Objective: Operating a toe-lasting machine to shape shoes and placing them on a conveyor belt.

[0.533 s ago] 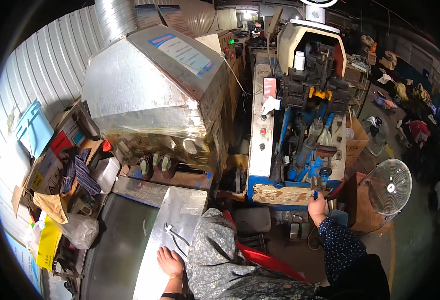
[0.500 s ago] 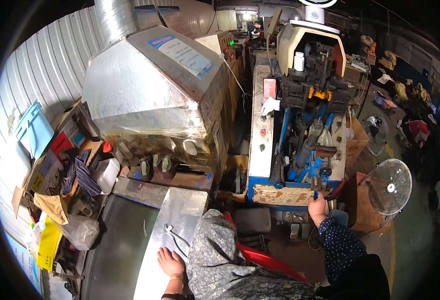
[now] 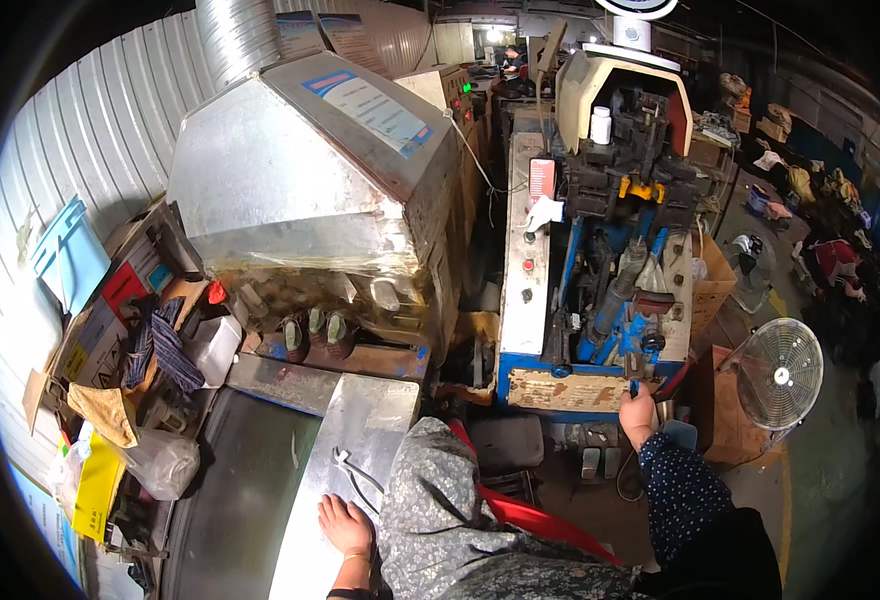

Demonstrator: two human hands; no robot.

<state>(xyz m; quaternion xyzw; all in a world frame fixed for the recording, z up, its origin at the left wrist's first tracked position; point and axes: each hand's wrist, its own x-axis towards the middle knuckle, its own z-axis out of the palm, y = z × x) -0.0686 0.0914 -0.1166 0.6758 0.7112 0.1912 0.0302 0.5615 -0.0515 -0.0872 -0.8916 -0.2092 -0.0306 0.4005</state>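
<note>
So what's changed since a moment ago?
Nothing was visibly moved, grasped or released; only the view shifted slightly. The left hand still lies on the metal sheet beside the pliers-like tool; the right hand stays closed on the handle at the machine's front.

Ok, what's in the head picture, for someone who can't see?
A person's right hand grips a dark handle at a machine; the left hand lies on a shiny metal sheet beside a tool. A metal hood stands left of the machine.

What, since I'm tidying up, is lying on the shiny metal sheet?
The left hand rests on the metal sheet, beside a tool. Anything the hand or patterned cloth covers cannot be seen.
</note>
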